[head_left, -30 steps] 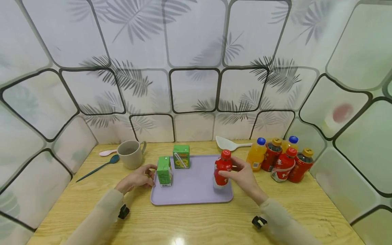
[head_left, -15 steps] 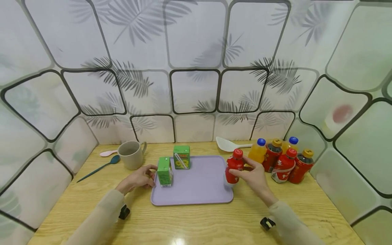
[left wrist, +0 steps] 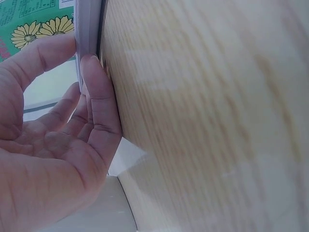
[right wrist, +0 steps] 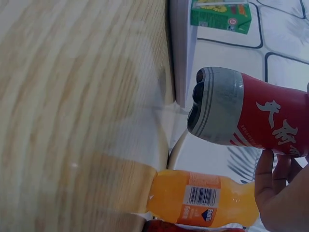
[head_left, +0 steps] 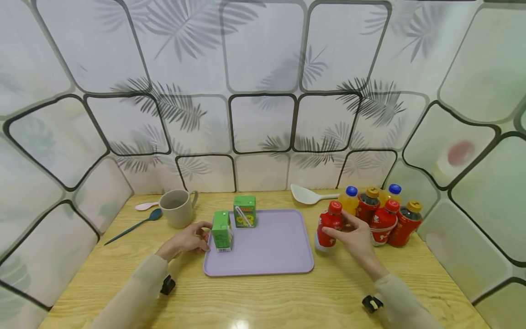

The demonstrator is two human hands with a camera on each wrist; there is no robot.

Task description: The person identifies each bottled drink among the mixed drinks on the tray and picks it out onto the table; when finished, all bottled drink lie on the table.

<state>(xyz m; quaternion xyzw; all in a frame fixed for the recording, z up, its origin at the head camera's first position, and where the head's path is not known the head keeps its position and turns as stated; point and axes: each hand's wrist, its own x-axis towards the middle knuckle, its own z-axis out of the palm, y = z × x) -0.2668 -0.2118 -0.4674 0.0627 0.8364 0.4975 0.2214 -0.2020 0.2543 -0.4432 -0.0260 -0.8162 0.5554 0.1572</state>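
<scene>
My right hand (head_left: 339,227) grips a small red bottle (head_left: 327,227) with a red cap, upright just off the right edge of the lavender tray (head_left: 267,251). In the right wrist view the red bottle (right wrist: 251,118) hangs slightly clear of the wooden table, with my fingers (right wrist: 277,179) around its label. My left hand (head_left: 196,234) rests at the tray's left edge beside a green juice carton (head_left: 221,230). In the left wrist view its fingers (left wrist: 96,96) lie relaxed against the tray's rim (left wrist: 88,24). A second green carton (head_left: 244,211) stands at the tray's back.
Several bottles stand at the back right: an orange one (head_left: 349,198), red ones (head_left: 384,221) and dark ones (head_left: 404,221). A white scoop (head_left: 306,194) lies behind them. A beige mug (head_left: 176,208), a teal spoon (head_left: 131,225) and a pink spoon (head_left: 144,205) sit at the left.
My right hand has carried the red bottle off the tray to the right, toward the group of bottles. The left hand and the cartons have stayed put.
</scene>
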